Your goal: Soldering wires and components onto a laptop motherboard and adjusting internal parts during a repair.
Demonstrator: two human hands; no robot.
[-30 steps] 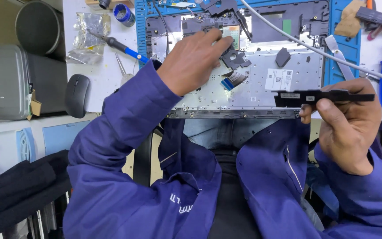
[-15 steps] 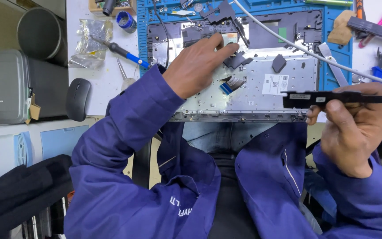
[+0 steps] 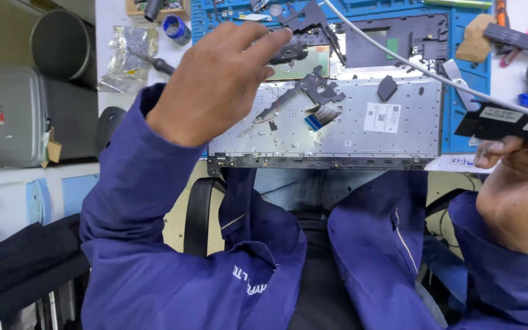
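Right hand (image 3: pixel 517 183), nearest at the frame's right edge, pinches a black bar-shaped part (image 3: pixel 508 122) just off the chassis corner. Opened laptop chassis (image 3: pixel 337 122) overhangs the bench edge. Left hand (image 3: pixel 215 79) hovers above it, fingers closed on a small black component (image 3: pixel 288 53). Tools crowd the far side.

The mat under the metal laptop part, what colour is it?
Blue; the mat shows best in the head view.
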